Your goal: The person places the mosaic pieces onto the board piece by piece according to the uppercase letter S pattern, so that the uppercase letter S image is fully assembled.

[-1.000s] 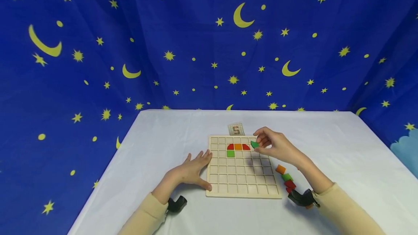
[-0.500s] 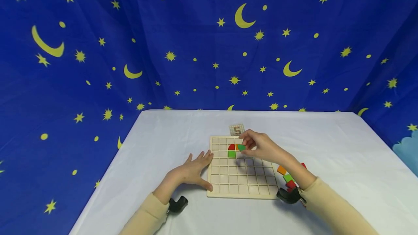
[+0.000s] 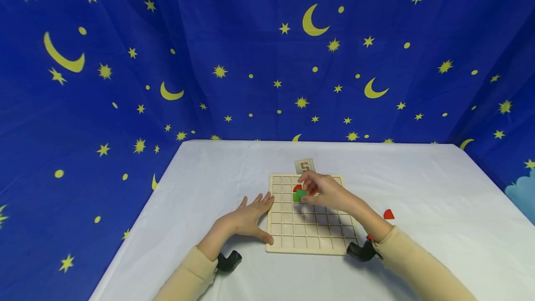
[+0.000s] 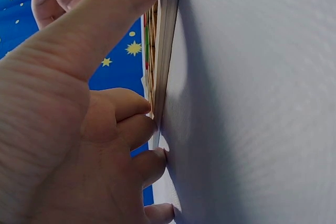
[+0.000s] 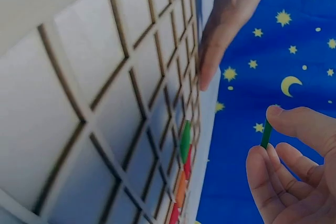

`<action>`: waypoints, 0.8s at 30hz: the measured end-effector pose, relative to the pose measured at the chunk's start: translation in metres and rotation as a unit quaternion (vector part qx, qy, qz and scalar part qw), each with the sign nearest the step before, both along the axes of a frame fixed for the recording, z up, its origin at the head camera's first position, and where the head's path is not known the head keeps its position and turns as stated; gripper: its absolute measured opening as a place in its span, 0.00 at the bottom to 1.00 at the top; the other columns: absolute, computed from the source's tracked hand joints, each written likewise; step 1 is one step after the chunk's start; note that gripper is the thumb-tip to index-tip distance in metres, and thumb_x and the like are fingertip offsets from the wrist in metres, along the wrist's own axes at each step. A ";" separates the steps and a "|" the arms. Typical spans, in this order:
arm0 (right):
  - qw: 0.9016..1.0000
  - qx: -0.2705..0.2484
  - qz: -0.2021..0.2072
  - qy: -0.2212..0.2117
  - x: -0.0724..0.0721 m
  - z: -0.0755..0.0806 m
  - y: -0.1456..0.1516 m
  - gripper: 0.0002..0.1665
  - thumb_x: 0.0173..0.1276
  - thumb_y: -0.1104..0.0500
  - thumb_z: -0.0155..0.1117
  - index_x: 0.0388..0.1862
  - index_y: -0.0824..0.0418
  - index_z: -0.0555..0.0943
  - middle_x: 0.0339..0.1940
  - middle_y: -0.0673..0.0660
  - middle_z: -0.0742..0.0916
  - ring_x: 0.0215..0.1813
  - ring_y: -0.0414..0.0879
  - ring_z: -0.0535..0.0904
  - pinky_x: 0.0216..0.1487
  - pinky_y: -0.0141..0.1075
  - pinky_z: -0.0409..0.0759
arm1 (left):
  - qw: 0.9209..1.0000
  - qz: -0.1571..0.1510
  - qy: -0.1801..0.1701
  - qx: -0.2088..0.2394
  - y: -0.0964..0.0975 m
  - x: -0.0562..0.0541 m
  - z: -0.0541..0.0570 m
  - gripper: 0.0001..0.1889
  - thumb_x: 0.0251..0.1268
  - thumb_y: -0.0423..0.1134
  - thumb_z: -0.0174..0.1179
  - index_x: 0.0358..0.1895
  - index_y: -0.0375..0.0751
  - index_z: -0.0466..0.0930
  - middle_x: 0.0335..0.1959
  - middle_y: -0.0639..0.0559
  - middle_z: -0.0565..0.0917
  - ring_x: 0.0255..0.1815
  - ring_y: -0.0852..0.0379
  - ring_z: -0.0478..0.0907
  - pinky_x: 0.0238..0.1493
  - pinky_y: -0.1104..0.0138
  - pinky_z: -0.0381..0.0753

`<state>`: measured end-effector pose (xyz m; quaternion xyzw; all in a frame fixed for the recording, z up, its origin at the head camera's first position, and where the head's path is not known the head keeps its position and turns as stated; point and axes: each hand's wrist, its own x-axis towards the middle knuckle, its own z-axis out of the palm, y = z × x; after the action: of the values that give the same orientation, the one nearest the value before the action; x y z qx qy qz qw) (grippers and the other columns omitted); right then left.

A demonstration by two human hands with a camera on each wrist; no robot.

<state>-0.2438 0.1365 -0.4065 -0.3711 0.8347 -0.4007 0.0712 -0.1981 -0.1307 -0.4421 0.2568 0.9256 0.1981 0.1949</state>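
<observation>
My right hand (image 3: 328, 193) pinches a green quarter-circle tile (image 3: 301, 193) between thumb and fingertips, over the upper part of a wooden grid board (image 3: 288, 231). In the right wrist view this tile (image 5: 266, 134) appears edge-on, apart from the board. A green square tile (image 3: 296, 197) lies in a cell below a red quarter-circle tile (image 3: 297, 188). An orange tile (image 5: 180, 190) shows beside them in the right wrist view; the right hand hides it in the head view. My left hand (image 3: 242, 219), fingers spread, rests along the board's left edge, thumb near its lower corner.
Behind the board lies a small gridded card (image 3: 303, 166) with a letter-like pattern. A loose red tile (image 3: 388, 214) lies on the white tablecloth (image 3: 225, 166) right of the board; other loose tiles are mostly hidden under the right forearm. A blue starry curtain (image 3: 251, 50) hangs behind.
My right hand has moved left across the board with the green quarter-circle tile, from the right of the tile row to above the green square. The left hand has stayed in place.
</observation>
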 end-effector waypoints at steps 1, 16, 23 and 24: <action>1.000 0.004 0.000 0.002 0.000 -0.002 -0.001 0.24 0.57 0.64 0.71 0.51 0.67 0.73 0.35 0.53 0.81 0.36 0.41 0.79 0.38 0.32 0.80 | 1.000 0.000 0.000 -0.001 0.000 0.000 0.000 0.61 0.41 0.64 0.70 0.75 0.36 0.46 0.75 0.44 0.45 0.75 0.45 0.39 0.68 0.43 0.33; 0.999 0.030 0.018 0.031 -0.007 -0.024 -0.007 0.21 0.57 0.66 0.70 0.48 0.68 0.74 0.34 0.55 0.82 0.35 0.42 0.79 0.35 0.31 0.80 | 1.000 0.000 0.001 0.002 0.000 0.000 0.000 0.61 0.41 0.63 0.70 0.75 0.37 0.47 0.76 0.44 0.46 0.75 0.46 0.39 0.68 0.42 0.33; 0.999 0.034 0.018 0.029 -0.007 -0.029 -0.007 0.21 0.58 0.66 0.69 0.49 0.67 0.74 0.35 0.55 0.82 0.36 0.45 0.80 0.36 0.31 0.80 | 1.000 0.000 0.003 0.005 -0.001 0.000 -0.001 0.61 0.42 0.63 0.70 0.74 0.36 0.47 0.75 0.44 0.46 0.75 0.45 0.40 0.68 0.42 0.33; 0.999 0.036 0.018 0.029 -0.007 -0.030 -0.007 0.21 0.58 0.65 0.69 0.49 0.66 0.74 0.35 0.54 0.82 0.35 0.44 0.80 0.35 0.31 0.80 | 1.000 0.000 0.003 0.005 -0.001 0.000 -0.001 0.61 0.42 0.63 0.70 0.74 0.36 0.47 0.75 0.44 0.46 0.75 0.45 0.39 0.68 0.42 0.33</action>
<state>-0.2503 0.1292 -0.4360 -0.3944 0.8436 -0.3581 0.0678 -0.1982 -0.1318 -0.4433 0.2587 0.9252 0.2015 0.1911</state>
